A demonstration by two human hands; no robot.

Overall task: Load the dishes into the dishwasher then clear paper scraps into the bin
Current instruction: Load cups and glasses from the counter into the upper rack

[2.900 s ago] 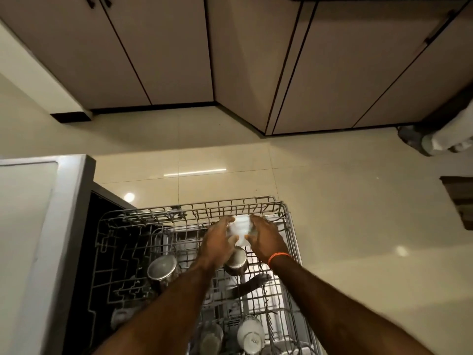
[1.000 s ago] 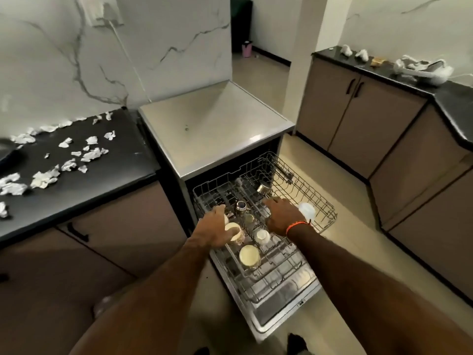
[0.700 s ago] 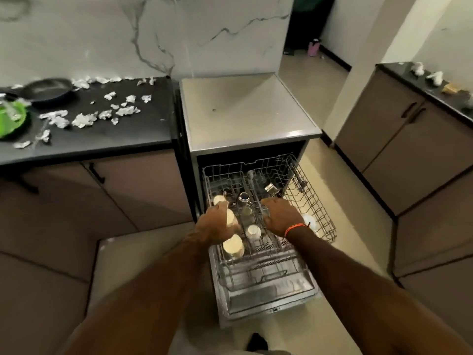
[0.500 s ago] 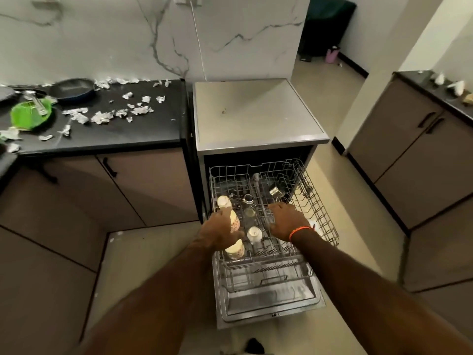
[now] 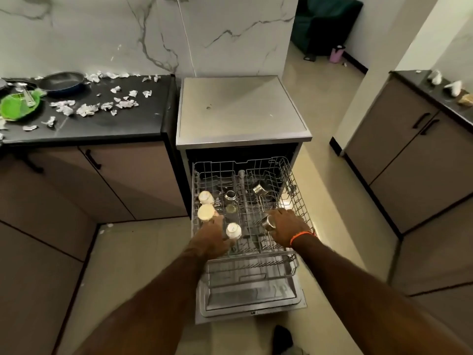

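Note:
The dishwasher (image 5: 240,108) stands open with its upper rack (image 5: 300,201) pulled out. In the rack are two cream cups (image 5: 206,212), a white cup (image 5: 233,230) and a steel tumbler (image 5: 259,188). My left hand (image 5: 212,239) lies on the rack's front left corner, with its thumb beside the white cup. At the front right, my right hand (image 5: 285,226) grips a tilted steel cup (image 5: 267,223). Several paper scraps (image 5: 87,108) lie on the black counter (image 5: 115,126) to the left.
A green plate (image 5: 15,107) with cutlery and a dark pan (image 5: 62,82) sit at the counter's left end. The lower rack (image 5: 250,267) and the dropped door (image 5: 250,304) jut out over the floor. Another cabinet run (image 5: 409,139) stands to the right.
My view swung from the floor and cabinets to the whole dishwasher and counter. Both hands stayed at the rack's front, and a steel cup now shows at my right hand.

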